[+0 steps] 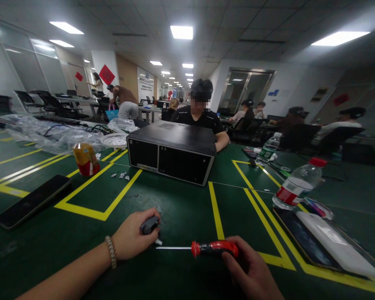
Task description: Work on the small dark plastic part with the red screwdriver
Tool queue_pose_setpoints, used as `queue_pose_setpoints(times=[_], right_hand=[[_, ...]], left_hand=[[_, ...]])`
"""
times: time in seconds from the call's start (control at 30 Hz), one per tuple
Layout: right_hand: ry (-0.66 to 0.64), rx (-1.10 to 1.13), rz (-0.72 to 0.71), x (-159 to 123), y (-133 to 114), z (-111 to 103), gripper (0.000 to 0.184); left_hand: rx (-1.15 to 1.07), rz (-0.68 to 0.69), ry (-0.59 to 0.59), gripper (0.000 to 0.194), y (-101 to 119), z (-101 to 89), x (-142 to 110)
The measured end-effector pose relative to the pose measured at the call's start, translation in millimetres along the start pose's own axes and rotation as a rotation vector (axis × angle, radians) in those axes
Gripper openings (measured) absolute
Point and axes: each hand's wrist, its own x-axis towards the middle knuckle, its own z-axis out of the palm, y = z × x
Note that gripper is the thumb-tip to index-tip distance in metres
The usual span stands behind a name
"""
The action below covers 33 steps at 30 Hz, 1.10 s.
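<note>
Toward the near edge of the tabletop (181,208), the right hand (248,260) is gripping the screwdriver (195,248) by its handle (214,248); the shaft (173,248) is pointing toward the left edge, the long axis running roughly parallel to the near edge. The left hand (131,234) is gripping a grey piece (149,225).
</note>
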Motion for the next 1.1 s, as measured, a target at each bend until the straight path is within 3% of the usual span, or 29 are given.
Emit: queue_pose_setpoints(times=[0.3, 0.6, 1.1], right_hand=[[0.042, -0.034, 0.009, -1, -2, 0, 0.042], [0.003, -0.055, -0.004, 0, -2, -1, 0.042], [0.031, -0.071, -0.007, -1, -4, -1, 0.039]], left_hand=[[0.014, 0.009, 0.019, 0.01, 0, 0.7, 0], [0.001, -0.007, 0.018, 0.01, 9, -2.1, -3], [0.038, 0.0, 0.028, 0.01, 4, 0.3, -1]])
